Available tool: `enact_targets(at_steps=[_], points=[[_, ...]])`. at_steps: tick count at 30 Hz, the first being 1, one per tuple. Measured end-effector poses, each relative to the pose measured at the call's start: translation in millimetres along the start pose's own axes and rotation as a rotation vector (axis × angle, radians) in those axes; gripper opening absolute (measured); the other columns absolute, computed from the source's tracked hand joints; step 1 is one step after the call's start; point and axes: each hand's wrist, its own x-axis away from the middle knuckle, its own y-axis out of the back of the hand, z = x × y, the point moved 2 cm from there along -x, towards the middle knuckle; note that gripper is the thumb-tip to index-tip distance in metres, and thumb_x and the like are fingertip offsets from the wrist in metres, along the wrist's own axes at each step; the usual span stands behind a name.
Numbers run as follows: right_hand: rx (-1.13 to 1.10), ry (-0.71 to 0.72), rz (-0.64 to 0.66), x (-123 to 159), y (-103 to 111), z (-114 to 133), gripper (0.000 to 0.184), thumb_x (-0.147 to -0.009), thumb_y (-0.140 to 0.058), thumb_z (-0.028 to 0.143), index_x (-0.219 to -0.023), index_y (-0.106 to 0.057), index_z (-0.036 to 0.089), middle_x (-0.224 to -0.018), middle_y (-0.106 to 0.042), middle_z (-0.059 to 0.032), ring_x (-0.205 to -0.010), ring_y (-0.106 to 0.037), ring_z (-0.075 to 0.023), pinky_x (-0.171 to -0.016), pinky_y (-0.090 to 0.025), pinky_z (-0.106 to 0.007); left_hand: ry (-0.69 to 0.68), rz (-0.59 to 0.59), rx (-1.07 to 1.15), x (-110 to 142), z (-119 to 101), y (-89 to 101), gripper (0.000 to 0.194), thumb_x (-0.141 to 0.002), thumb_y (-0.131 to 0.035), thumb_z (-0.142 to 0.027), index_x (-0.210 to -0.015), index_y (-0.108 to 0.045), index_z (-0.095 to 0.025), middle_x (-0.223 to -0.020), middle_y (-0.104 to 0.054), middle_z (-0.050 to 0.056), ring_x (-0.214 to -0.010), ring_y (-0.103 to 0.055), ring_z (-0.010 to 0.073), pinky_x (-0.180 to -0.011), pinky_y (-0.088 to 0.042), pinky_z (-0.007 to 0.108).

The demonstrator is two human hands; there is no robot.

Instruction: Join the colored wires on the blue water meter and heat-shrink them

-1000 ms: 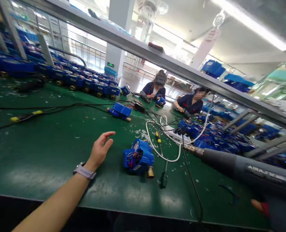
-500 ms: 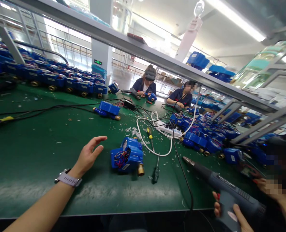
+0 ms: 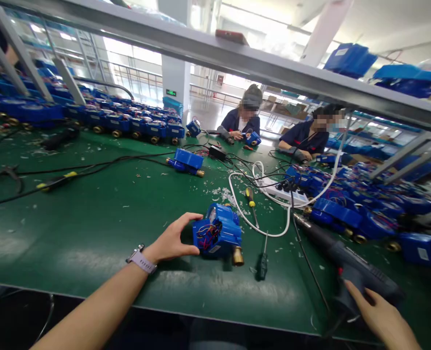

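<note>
My left hand (image 3: 173, 240), wearing a watch with a pale strap, reaches to the left side of a blue meter (image 3: 224, 231) with a brass fitting and exposed coloured wires. Thumb and index finger are spread around the meter's open wire box; whether they touch it I cannot tell. At lower right, my right hand (image 3: 383, 313) is on the handle of a dark grey heat gun (image 3: 357, 262), its metal nozzle pointing up and left, low over the table. Some of its fingers are hidden. Between the two lies a dark-handled screwdriver (image 3: 262, 265).
On the green table (image 3: 91, 233) are a yellow-black screwdriver (image 3: 250, 197), a white power strip (image 3: 284, 192), cables, plastic scraps and another blue meter (image 3: 186, 161). Rows of meters (image 3: 138, 124) stand at back left, more at right. A shelf beam (image 3: 200, 46) crosses above. Two co-workers sit opposite.
My left hand has moved right, from beside the meter to around its left side. The heat gun has come down toward the table at right. My head view has shifted.
</note>
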Motion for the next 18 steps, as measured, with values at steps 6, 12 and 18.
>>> enact_targets(at_steps=[6,12,18], points=[[-0.059,0.760,-0.450,85,8,104,0.065,-0.084,-0.037,0.070,-0.110,-0.064,0.016,-0.110,-0.062,-0.0191,-0.100,-0.059,-0.0407,-0.080,-0.048,-0.057,-0.045,0.033,-0.107,-2,-3,-6.2,0.099,-0.055,-0.082,-0.058,-0.135,-0.037,-0.021,-0.135,-0.047,0.015,-0.123,-0.049,0.0340,-0.105,-0.040,0.049],[-0.154,1.600,-0.132,209,-39,241,0.035,-0.097,-0.046,0.023,-0.129,-0.051,0.011,-0.128,-0.056,-0.0133,-0.121,-0.048,-0.0261,-0.102,-0.039,-0.044,-0.074,-0.015,-0.192,-1,1,-10.3,0.096,-0.062,-0.082,-0.048,-0.139,-0.030,-0.022,-0.134,-0.050,0.014,-0.122,-0.050,0.0317,-0.105,-0.041,0.048],[0.061,1.647,0.076,244,-83,287,0.044,-0.089,-0.037,0.003,-0.130,-0.050,0.006,-0.129,-0.057,-0.0139,-0.123,-0.046,-0.0276,-0.108,-0.025,-0.052,-0.106,-0.076,-0.216,1,3,-10.0,0.107,-0.068,-0.079,-0.037,-0.148,-0.009,-0.024,-0.130,-0.053,0.013,-0.119,-0.053,0.0292,-0.104,-0.042,0.047]])
